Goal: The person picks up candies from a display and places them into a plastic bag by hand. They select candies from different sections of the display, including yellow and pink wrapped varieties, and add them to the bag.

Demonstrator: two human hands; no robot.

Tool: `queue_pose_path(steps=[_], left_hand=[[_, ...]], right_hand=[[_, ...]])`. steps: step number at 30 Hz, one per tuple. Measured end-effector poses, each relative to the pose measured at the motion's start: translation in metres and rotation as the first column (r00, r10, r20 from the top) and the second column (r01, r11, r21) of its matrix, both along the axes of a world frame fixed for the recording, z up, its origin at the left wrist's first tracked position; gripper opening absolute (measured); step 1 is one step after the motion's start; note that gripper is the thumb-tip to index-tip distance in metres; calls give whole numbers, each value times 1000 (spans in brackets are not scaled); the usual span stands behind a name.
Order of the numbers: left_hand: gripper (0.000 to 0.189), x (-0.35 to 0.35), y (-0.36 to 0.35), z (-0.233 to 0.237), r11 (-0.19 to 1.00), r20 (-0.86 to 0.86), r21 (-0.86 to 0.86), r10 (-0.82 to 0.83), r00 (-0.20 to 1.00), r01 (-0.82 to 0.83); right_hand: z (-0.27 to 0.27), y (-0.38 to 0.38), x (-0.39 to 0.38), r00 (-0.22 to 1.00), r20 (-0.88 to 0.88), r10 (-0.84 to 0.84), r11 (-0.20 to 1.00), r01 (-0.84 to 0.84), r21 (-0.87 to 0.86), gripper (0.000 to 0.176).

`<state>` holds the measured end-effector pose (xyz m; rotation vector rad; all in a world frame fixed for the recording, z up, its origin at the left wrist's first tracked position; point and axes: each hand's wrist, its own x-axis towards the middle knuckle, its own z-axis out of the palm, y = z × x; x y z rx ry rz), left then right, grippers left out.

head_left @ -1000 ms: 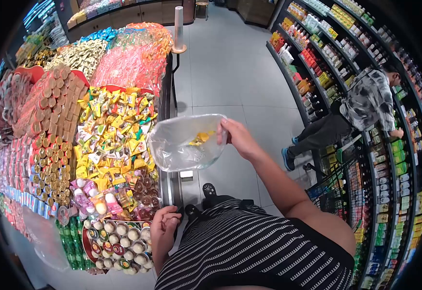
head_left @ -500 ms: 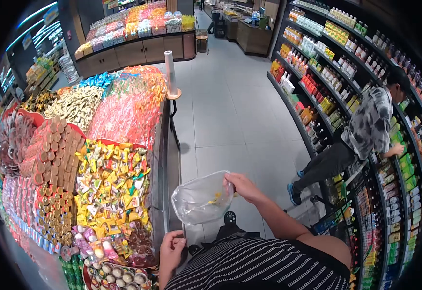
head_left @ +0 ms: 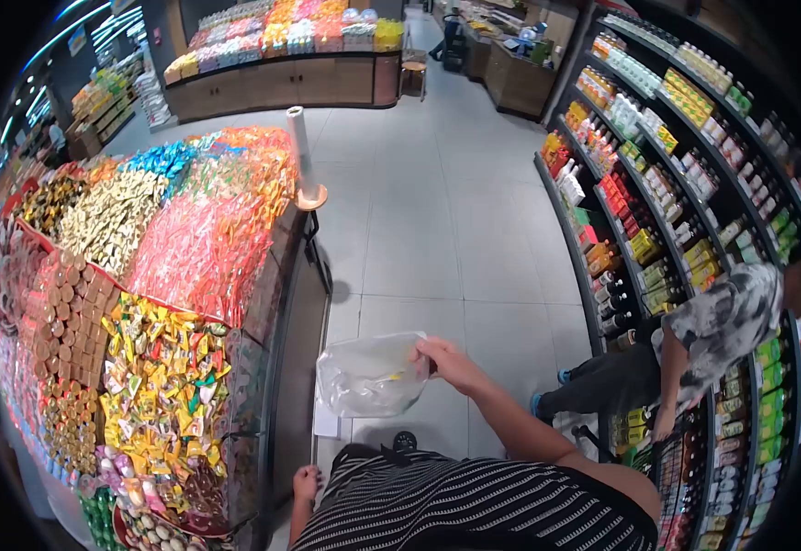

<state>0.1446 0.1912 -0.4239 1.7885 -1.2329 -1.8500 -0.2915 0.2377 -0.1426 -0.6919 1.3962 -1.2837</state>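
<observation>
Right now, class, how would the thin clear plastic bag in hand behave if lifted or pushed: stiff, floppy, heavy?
Probably floppy: the thin clear plastic bag sags in creases from the right hand pinching its rim. Likely light: it looks nearly empty and one grip carries it. A push would probably just dent it.

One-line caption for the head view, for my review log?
Right hand holds a clear plastic bag beside the candy display; left hand hangs low near its edge.

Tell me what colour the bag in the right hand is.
The bag is clear, see-through plastic; the head view shows it best.
</observation>
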Motion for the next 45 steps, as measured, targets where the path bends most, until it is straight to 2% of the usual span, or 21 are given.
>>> queue_pose_path(steps=[1,2,6,12,14,15,16,18,21,23,25,29,31,32,33,35,37,39,40,41,45], left_hand=[[26,14,19,-4,987,346,46,-163,924,157],[30,74,38,-114,979,168,181,-119,979,88],[23,105,126,-114,913,231,366,101,968,-182],[14,4,58,-144,763,199,548,278,940,-342],[12,-62,-12,-151,971,-53,189,157,986,-144],[11,-93,-45,-148,997,-144,-25,62,988,-67],[15,-126,-84,-149,886,-111,-460,-119,987,55],[16,-196,-164,-120,987,-258,129,123,958,-92],[17,-268,-242,-20,989,-302,-86,91,949,-122],[19,-278,-267,-7,961,-303,-162,167,938,-223],[23,-260,-274,-8,951,-361,-141,209,909,-275],[18,-218,-217,-28,702,-129,94,712,690,-706],[16,-208,-155,-46,450,49,105,888,457,-887],[15,-209,-121,-55,295,143,138,938,314,-945],[15,-208,-78,-73,188,197,188,954,224,-964],[15,-255,-20,-81,-59,263,231,965,4,-971],[15,-313,7,-61,-360,374,107,878,-298,-927],[16,-384,-15,-22,-469,368,93,836,-407,-878],[16,-414,-33,-6,-497,317,140,842,-436,-857],[17,-437,-55,7,-504,260,185,853,-452,-844],[17,-494,-149,38,-429,123,161,902,-414,-889]], right_hand=[[3,-6,-11,999,-27,-28,1000,28,14,34],[5,-14,-21,998,-52,-40,999,42,31,33],[43,-51,-64,993,-108,-54,998,57,30,35],[141,-155,-124,964,-157,216,916,-256,-308,36],[186,-206,-140,915,-247,318,822,-396,-410,39],[211,-234,-141,905,-265,333,779,-423,-462,40],[239,-260,-136,900,-315,301,771,-424,-475,42],[283,-311,-122,952,-255,167,806,-281,-520,43],[320,-403,-145,916,-235,326,632,-396,-666,22],[341,-468,-146,785,-230,575,466,-546,-696,28],[350,-533,-147,789,-238,566,471,-546,-693,27],[340,-665,-136,824,-278,494,523,-537,-662,26],[320,-728,-124,627,-369,686,367,-736,-568,26],[305,-766,-120,375,-312,873,159,-824,-544,27],[284,-750,-82,699,-185,691,458,-621,-636,24],[246,-794,-74,507,-253,824,326,-790,-518,23],[195,-845,-68,567,-282,774,471,-813,-341,25],[165,-848,-67,420,-321,849,336,-898,-285,29],[154,-844,-61,510,-209,834,448,-848,-282,26],[145,-854,-68,404,-228,886,342,-900,-270,26],[106,-872,-76,374,-157,914,315,-899,-305,26]])
